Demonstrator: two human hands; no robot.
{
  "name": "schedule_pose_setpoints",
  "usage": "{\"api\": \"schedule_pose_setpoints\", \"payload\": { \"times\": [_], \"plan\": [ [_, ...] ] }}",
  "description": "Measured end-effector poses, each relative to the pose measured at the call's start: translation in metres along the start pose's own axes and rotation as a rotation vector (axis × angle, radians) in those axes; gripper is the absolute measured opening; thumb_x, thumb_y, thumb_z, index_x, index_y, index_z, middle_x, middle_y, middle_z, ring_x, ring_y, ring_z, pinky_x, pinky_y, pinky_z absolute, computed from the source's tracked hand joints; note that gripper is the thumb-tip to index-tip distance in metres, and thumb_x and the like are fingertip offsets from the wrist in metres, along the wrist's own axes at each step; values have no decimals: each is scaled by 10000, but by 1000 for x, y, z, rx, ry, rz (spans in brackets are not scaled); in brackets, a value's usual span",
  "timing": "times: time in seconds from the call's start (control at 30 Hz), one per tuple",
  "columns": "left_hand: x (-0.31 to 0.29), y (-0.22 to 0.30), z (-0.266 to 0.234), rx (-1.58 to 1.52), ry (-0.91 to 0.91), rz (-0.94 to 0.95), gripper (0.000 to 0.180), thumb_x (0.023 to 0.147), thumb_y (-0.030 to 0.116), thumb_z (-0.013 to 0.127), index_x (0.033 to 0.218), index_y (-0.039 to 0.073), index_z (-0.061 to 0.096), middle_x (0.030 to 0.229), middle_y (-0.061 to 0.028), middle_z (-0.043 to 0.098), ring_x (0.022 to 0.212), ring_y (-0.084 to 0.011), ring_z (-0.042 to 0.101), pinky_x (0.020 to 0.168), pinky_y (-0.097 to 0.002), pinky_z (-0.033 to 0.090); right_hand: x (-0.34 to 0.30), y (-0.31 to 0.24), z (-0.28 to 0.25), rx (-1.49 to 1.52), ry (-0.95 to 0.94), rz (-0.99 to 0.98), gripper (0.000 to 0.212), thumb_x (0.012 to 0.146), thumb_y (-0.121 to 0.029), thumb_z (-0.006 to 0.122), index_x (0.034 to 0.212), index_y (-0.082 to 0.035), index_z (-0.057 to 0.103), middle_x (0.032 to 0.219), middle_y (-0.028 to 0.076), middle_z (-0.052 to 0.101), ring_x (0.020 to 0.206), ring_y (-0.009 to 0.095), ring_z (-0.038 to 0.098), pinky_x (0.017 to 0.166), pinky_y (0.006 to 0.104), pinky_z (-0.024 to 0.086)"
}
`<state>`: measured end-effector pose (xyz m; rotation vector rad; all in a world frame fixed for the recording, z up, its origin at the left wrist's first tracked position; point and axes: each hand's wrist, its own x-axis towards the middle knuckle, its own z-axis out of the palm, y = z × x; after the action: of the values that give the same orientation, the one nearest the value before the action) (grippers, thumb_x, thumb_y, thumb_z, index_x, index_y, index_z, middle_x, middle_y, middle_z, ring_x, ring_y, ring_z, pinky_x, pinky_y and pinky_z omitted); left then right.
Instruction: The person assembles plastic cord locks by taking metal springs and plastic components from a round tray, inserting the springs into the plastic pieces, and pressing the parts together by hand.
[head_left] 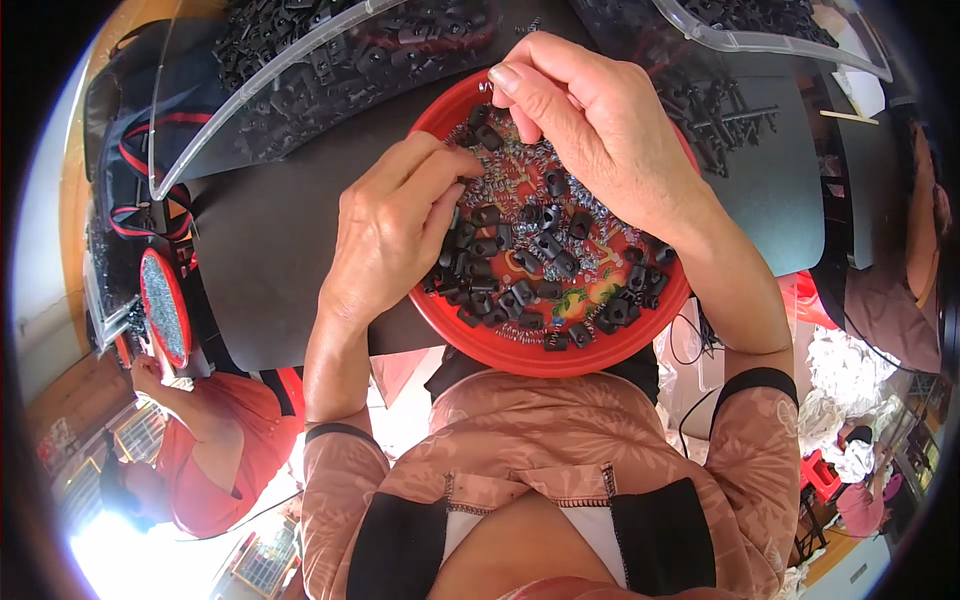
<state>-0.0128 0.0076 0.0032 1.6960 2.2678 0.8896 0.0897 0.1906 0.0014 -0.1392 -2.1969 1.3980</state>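
Observation:
A round red tray (552, 366) with a fruit pattern holds loose small metal springs (510, 170) and several black plastic cord-lock-like pieces (520, 292). My right hand (610, 130) is raised over the tray's far side, its thumb and fingers pinched. A small coil spring (486, 87) shows at those fingertips. Over the tray's left side, my left hand (392, 215) has its fingers curled together above the springs and black pieces. Whatever it may hold is hidden by the fingers.
Clear plastic bins (300, 75) of black parts stand beyond the tray at left and right. Black rod-like pieces (725, 120) lie at the far right of the dark table (270, 290). Further left, a co-worker in red (215, 440) sits by another red tray (165, 305).

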Motion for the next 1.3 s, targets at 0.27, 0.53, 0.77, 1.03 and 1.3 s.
{"api": "schedule_pose_setpoints", "payload": {
  "times": [0.27,0.53,0.77,1.03,1.3],
  "plan": [
    [3,2,3,89,-11,25,220,776,19,689,986,78,657,902,-77,604,829,-298,645,686,-385,525,-7,10,-3,-603,-251,-59,254,893,-247,645,769,-26,626,641,196,624,645,378,650,573,453,515],
    [4,4,4,46,24,-69,204,777,2,693,967,56,642,896,-86,605,799,-297,643,670,-377,521,-5,5,-6,-644,-213,-37,234,879,-231,647,760,-30,627,639,182,634,635,369,657,574,457,531],
    [2,-2,4,-35,87,-91,245,769,-60,675,993,28,628,876,-107,583,753,-274,625,662,-360,514,-6,7,-5,-617,-166,-59,196,875,-206,649,798,-28,625,640,177,634,643,369,659,577,453,532],
    [2,0,5,52,44,-66,220,777,-17,682,988,25,634,903,-106,584,814,-309,626,694,-393,515,-8,8,-1,-474,-217,-80,107,841,-149,658,836,-43,644,691,172,654,684,370,661,603,467,526],
    [3,2,8,148,63,4,214,765,11,690,965,36,622,902,-104,580,830,-319,627,689,-407,519,-9,0,-7,-500,-465,-53,92,812,-107,651,868,-45,687,706,189,659,714,391,660,661,497,520]
  ]
}}
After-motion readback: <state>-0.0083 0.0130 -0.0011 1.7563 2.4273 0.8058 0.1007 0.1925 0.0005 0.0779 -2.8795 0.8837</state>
